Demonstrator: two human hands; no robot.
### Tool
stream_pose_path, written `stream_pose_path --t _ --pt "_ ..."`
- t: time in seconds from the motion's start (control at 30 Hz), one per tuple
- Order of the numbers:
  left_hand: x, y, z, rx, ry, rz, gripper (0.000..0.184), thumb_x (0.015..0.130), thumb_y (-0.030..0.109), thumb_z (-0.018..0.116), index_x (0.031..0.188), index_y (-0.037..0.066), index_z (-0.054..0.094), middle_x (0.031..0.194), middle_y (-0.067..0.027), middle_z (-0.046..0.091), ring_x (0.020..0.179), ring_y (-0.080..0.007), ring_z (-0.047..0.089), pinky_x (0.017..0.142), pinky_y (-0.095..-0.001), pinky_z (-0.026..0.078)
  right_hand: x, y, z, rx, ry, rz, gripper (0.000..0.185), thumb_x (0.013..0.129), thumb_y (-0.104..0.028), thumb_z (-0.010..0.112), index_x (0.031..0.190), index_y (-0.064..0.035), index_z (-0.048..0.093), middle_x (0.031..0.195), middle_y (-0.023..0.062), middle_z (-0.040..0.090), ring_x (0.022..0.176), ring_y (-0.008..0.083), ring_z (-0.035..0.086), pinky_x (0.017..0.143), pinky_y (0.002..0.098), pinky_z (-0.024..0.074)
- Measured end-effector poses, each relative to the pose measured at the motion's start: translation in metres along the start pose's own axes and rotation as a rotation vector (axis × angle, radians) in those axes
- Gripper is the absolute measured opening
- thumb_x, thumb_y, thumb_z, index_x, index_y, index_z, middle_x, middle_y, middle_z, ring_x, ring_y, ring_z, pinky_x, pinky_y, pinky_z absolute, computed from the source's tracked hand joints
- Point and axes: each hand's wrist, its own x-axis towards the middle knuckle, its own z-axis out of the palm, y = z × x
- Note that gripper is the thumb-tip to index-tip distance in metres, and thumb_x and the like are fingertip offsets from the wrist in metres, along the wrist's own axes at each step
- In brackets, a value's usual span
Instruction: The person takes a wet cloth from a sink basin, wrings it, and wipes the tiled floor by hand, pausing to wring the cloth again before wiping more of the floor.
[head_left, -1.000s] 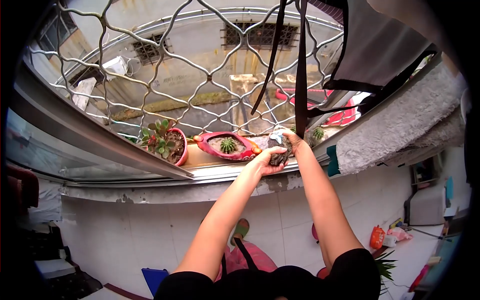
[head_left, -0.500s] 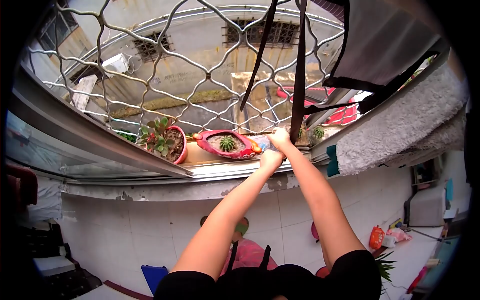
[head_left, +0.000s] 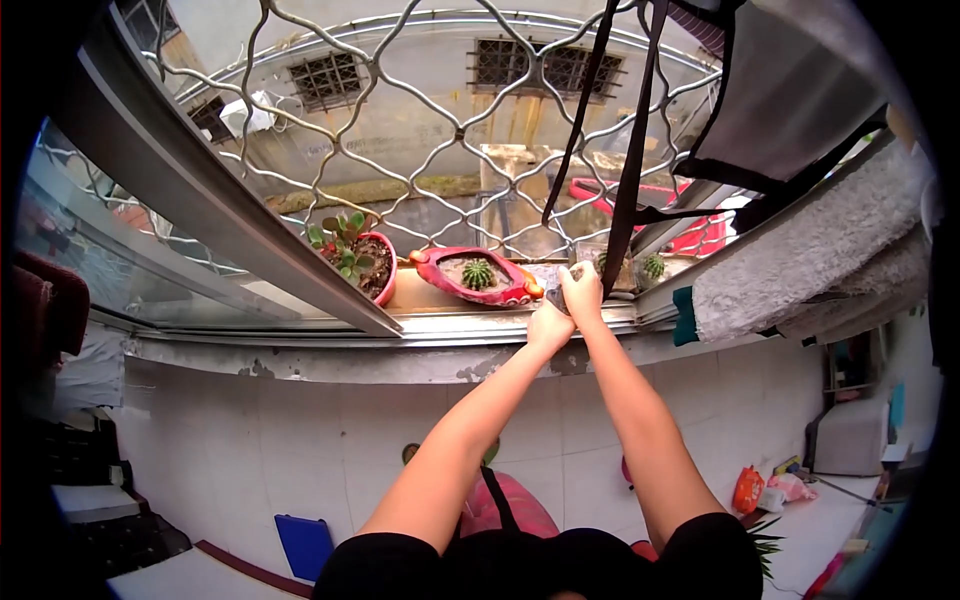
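Above the window sill (head_left: 440,327), my left hand (head_left: 550,327) and my right hand (head_left: 581,291) are close together with curled fingers. Both close on something dark, mostly hidden by the hands. Just left of them lies a long red planter (head_left: 455,262) holding a small round cactus (head_left: 477,274). Farther left, a pink pot (head_left: 388,283) of dark soil bears a leafy succulent (head_left: 343,241). Another small cactus (head_left: 653,265) stands right of my hands, beyond the hanging black strap (head_left: 628,170).
A wavy metal grille (head_left: 459,134) stands behind the plants. The sliding window frame (head_left: 230,190) is at left. A fluffy grey cloth (head_left: 800,245) hangs at right. On the floor are a blue object (head_left: 302,545) and an orange bag (head_left: 748,490).
The view has shifted, with the sill items now farther right. My hands have drawn closer together, and the dark, soil-like lump with a pale blue piece is now mostly hidden.
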Motion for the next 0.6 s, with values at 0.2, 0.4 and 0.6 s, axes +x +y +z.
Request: stream_pose_path --t 0.2,0.4,0.6 --pt "-0.068 -0.056 -0.037 -0.577 -0.299 0.076 0.072 0.063 0.021 0.082 0.125 0.005 0.05 0.095 -0.0047 0.063 0.076 -0.0148 0.06 0.05 -0.0304 0.05 -0.088 0.024 -0.035 0.335 -0.201 0.078 0.056 0.084 -0.039 0.069 0.12 -0.001 0.049 0.113 0.0188 0.055 0.104 0.0281 0.055 0.093 0.0376 0.0425" --pt "-0.164 -0.171 -0.107 -0.761 -0.245 -0.233 0.062 0.086 0.056 0.058 0.13 0.014 0.051 0.1 -0.0016 0.063 0.075 -0.0121 0.057 0.046 -0.0262 0.041 -0.228 -0.024 -0.03 0.493 -0.581 0.27 0.056 0.083 -0.033 0.074 0.12 0.0009 0.05 0.11 0.0119 0.058 0.101 0.0186 0.056 0.089 0.0308 0.0452" --pt "-0.25 -0.331 -0.176 -0.882 0.112 -0.556 0.057 0.096 0.054 0.043 0.111 0.002 0.062 0.103 -0.0119 0.065 0.086 -0.0204 0.062 0.064 -0.0361 0.05 -0.349 -0.082 0.042 0.346 -1.07 0.228 0.051 0.078 -0.024 0.078 0.115 0.0027 0.056 0.099 0.0076 0.064 0.089 0.0156 0.06 0.082 0.0295 0.0495"
